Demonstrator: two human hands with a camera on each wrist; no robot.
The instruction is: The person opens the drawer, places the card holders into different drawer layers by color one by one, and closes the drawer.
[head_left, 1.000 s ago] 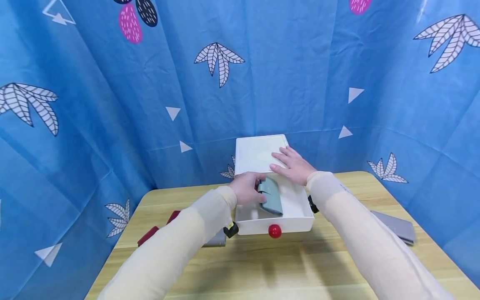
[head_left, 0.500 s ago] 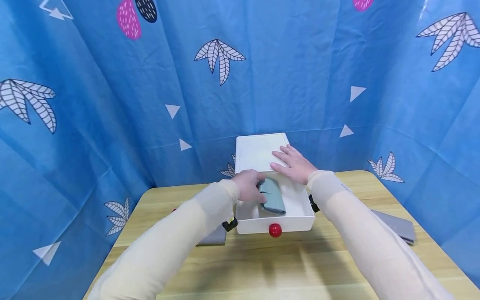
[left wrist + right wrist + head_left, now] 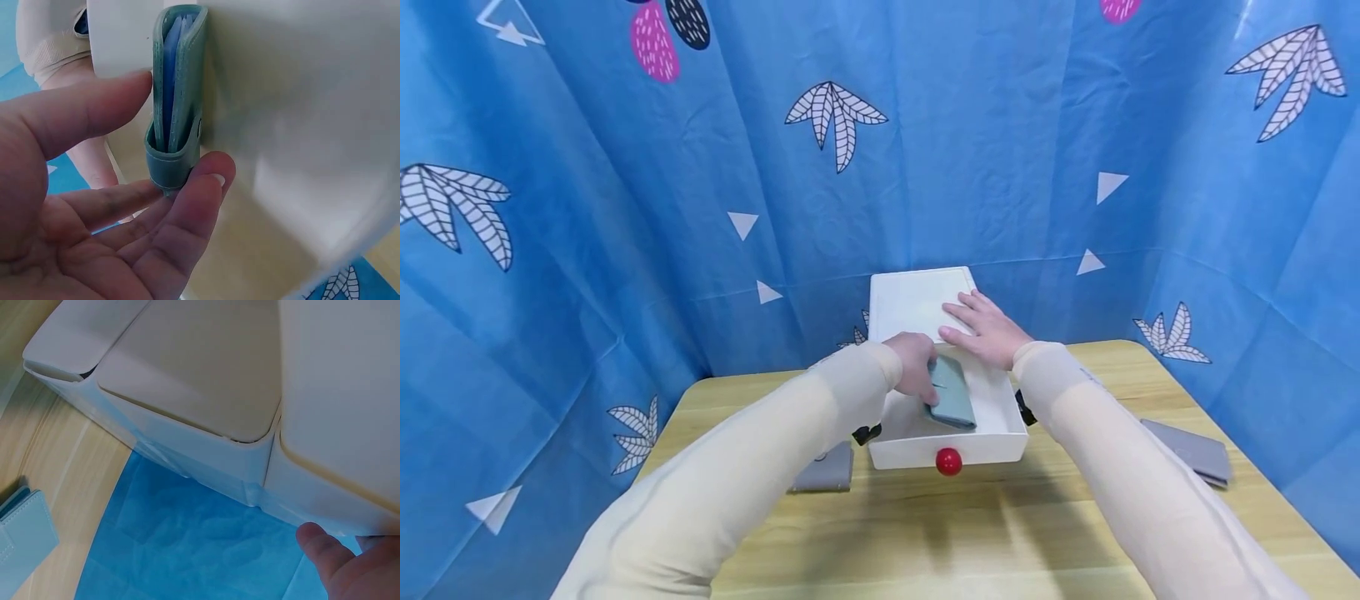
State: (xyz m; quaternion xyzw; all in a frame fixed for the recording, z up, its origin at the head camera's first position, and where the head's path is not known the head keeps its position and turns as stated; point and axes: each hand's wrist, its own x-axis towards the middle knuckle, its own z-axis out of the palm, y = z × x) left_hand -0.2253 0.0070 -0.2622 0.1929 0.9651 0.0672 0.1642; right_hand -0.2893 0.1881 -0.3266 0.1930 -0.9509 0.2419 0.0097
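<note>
Against blue cloth, left hand [image 3: 916,372], grip pinching green wallet [image 3: 952,393], has sunk it deeper into drawer [image 3: 1000,429]

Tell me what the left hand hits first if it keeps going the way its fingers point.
Probably the drawer floor. The left hand grips the green wallet with fingers angled down into the open drawer, so the wallet would touch the bottom first. How much gap remains is unclear.

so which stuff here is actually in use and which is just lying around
In use:
left hand gripping the green wallet
open white drawer with red knob
right hand flat on the white box top

Lying about:
grey wallet, right of the drawer
grey wallet, left of it
</note>
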